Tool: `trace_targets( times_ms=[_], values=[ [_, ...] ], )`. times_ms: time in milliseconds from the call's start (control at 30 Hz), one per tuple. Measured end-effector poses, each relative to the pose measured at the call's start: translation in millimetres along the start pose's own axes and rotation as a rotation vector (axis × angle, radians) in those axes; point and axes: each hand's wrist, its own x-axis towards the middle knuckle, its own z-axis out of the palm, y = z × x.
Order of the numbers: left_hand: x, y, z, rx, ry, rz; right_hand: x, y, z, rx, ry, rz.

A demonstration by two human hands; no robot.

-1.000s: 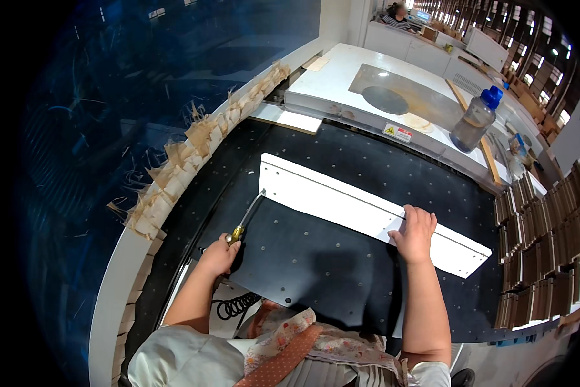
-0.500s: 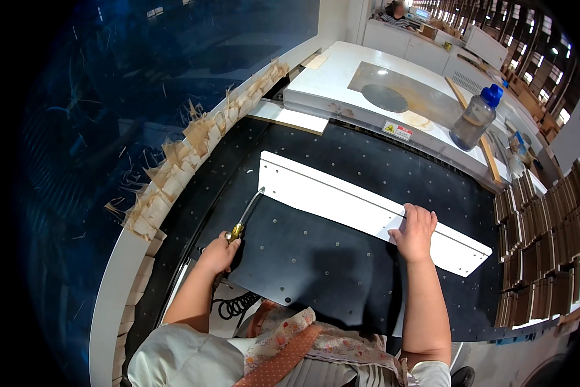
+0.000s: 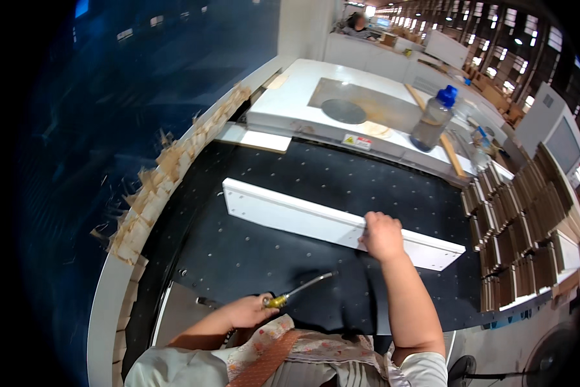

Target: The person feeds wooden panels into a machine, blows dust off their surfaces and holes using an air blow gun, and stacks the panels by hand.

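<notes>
A long white board (image 3: 290, 211) with small drilled holes is tilted up off the black work surface, its long edge showing. My right hand (image 3: 383, 236) is closed over it, right of its middle. Low in the view, near my apron, my left hand (image 3: 252, 311) grips an air blow gun (image 3: 277, 301) with a yellow body. The gun's thin bent metal nozzle (image 3: 310, 282) points to the right, apart from the board. My left fingers are partly hidden behind the gun.
The black table (image 3: 238, 258) is dotted with small studs. Behind it a white machine top (image 3: 283, 97) carries a blue-capped bottle (image 3: 434, 119) and a wooden strip (image 3: 453, 155). Stacked boards (image 3: 522, 226) stand at the right; frayed tape lines the left barrier (image 3: 167, 161). Another person (image 3: 356, 26) sits far off.
My left hand has drawn the blow gun back from the board's left end toward me, its nozzle swinging right. The board is now tilted, showing its edge. The view has shifted.
</notes>
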Motion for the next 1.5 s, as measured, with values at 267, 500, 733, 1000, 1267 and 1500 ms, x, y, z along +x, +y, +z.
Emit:
trace_targets(
  times_ms=[267, 500, 733, 1000, 1267, 1500],
  values=[
    [16, -2, 15, -0.072, -0.009, 0.022, -22, -11, -1, 0.077, 0.021, -0.122],
    [16, 10, 9, -0.046, 0.122, 0.094, -32, -16, -50, 0.22, 0.319, -0.128],
    [16, 68, -9, -0.019, 0.196, -0.036, -17, -10, -101, 1.236, 0.855, 0.081],
    [9, 59, -12, -0.032, 0.257, -0.113, -60, 30, -58, 1.851, 1.089, 0.332],
    [20, 57, -7, 0.157, 0.244, -0.112, -107, 29, 18, 2.24, 1.086, 0.684],
    [26, 30, -15, 0.291, 0.354, -0.243, -121, 28, 11, 2.204, 1.04, 0.743]
  ],
)
